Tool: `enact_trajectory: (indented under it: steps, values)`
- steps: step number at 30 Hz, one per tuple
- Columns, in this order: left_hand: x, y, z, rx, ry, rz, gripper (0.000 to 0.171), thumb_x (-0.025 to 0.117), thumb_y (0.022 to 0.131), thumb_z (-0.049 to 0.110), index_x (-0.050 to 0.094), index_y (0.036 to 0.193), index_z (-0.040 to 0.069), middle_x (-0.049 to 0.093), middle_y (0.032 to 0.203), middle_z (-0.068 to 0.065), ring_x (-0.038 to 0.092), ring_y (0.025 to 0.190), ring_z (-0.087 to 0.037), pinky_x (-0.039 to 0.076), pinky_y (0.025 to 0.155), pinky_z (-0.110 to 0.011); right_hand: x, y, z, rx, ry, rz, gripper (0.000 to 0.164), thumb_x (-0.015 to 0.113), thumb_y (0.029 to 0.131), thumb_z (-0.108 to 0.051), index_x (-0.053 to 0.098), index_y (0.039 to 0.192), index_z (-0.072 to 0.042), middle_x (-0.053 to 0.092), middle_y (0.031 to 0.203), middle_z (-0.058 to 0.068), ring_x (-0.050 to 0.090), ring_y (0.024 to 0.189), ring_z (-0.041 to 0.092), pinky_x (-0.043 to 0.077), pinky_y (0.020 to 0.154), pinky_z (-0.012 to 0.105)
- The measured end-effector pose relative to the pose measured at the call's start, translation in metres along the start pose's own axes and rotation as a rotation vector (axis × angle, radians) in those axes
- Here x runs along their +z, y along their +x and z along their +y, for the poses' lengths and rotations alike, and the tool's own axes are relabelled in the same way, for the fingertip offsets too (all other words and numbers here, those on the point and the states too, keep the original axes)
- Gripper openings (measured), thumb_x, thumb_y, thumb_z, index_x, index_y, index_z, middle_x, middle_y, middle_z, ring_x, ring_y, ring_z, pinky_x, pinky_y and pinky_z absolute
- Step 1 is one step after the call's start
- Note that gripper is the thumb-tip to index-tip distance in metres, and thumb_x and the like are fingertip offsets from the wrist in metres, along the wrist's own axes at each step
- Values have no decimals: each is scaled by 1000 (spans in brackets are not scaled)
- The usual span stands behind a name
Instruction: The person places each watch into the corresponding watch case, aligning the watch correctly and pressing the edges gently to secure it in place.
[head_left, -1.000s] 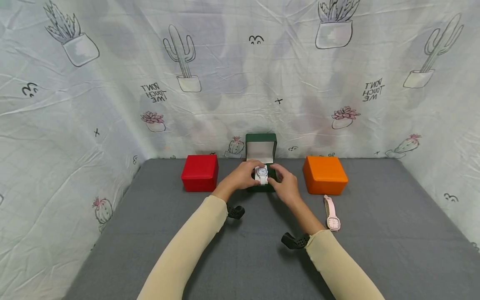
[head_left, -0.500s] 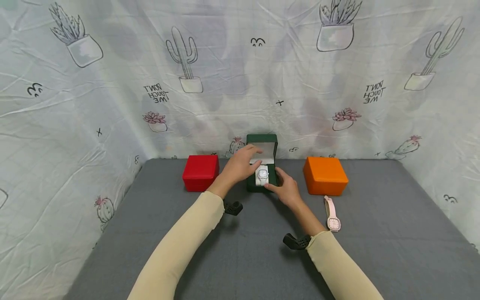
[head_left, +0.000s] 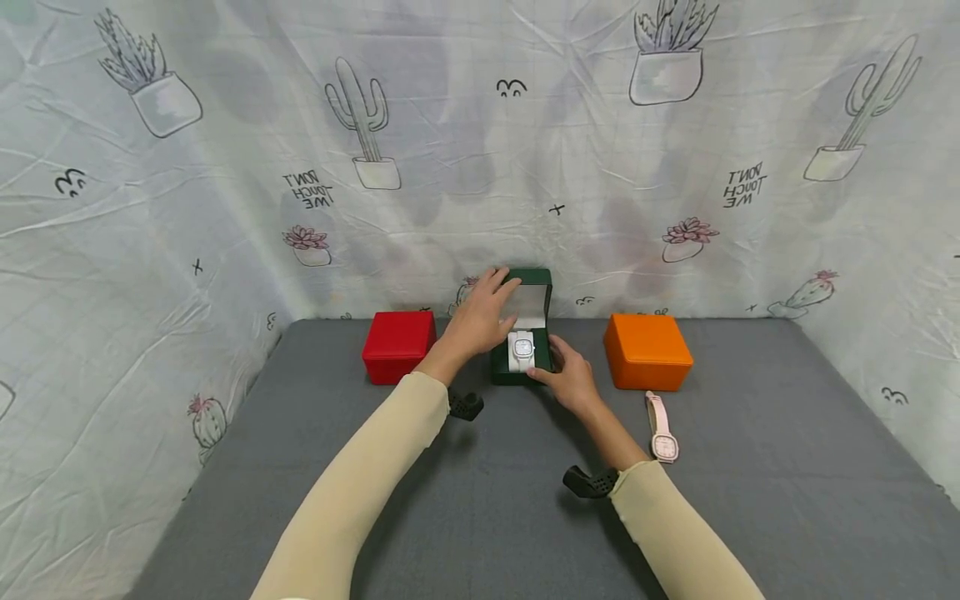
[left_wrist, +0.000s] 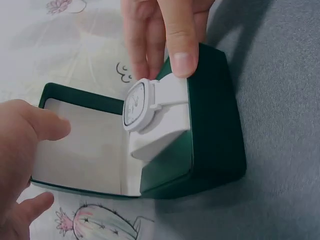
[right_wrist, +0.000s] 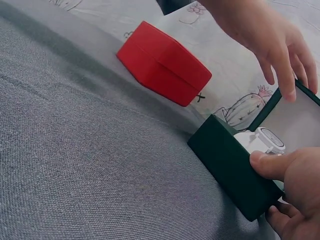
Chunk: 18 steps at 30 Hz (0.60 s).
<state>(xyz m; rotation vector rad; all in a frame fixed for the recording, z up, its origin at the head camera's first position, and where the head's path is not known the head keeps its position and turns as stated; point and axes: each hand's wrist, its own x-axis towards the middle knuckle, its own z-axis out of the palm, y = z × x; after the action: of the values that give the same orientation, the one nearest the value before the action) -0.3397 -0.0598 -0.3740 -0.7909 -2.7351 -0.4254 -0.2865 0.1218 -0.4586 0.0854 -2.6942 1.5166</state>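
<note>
A green watch box (head_left: pixel 498 365) stands with its lid (head_left: pixel 530 277) raised, and a white watch (head_left: pixel 522 350) sits on the white cushion inside. My left hand (head_left: pixel 474 321) is at the left side of the lid, fingers extended near its top edge. In the left wrist view its thumb lies before the pale lining (left_wrist: pixel 85 145); firm contact with the lid cannot be made out. My right hand (head_left: pixel 573 379) grips the right front corner of the box, the thumb (right_wrist: pixel 272 164) on the front edge beside the watch strap and the other fingers round the side.
A red box (head_left: pixel 399 346) stands left of the green one, an orange box (head_left: pixel 649 352) right of it. A pink watch (head_left: pixel 662 427) lies in front of the orange box on the grey cloth (head_left: pixel 510 517). Behind hangs a cactus-printed curtain (head_left: pixel 450 125).
My left hand has left the watch and moved up and back to the raised lid. The right hand has drawn off the watch slightly and stays on the box's right side.
</note>
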Motion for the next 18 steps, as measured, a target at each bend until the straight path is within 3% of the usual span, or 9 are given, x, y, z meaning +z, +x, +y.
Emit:
enact_trajectory:
  steps: [2, 9, 18]
  values:
    - [1, -1, 2, -8, -17, -5, 59, 62, 94, 24, 39, 148, 15, 29, 159, -8, 21, 149, -29, 31, 117, -46, 0, 0, 0, -5, 5, 2, 80, 75, 85, -19, 32, 149, -2, 43, 147, 22, 49, 131, 36, 46, 104, 46]
    - [11, -4, 3, 31, -27, 118, 47, 61, 95, 20, 47, 140, 13, 41, 149, -12, 29, 144, -39, 33, 115, -50, 0, 0, 1, -9, 27, 12, 79, 75, 85, -16, 32, 149, -1, 41, 149, 21, 48, 132, 36, 45, 104, 45]
    - [18, 0, -2, 107, -69, 247, 26, 55, 99, 18, 58, 124, 11, 51, 118, -8, 49, 112, -21, 47, 95, -34, 2, 0, 1, 1, 72, 13, 80, 76, 84, -13, 32, 149, -2, 43, 149, 20, 48, 133, 35, 44, 106, 44]
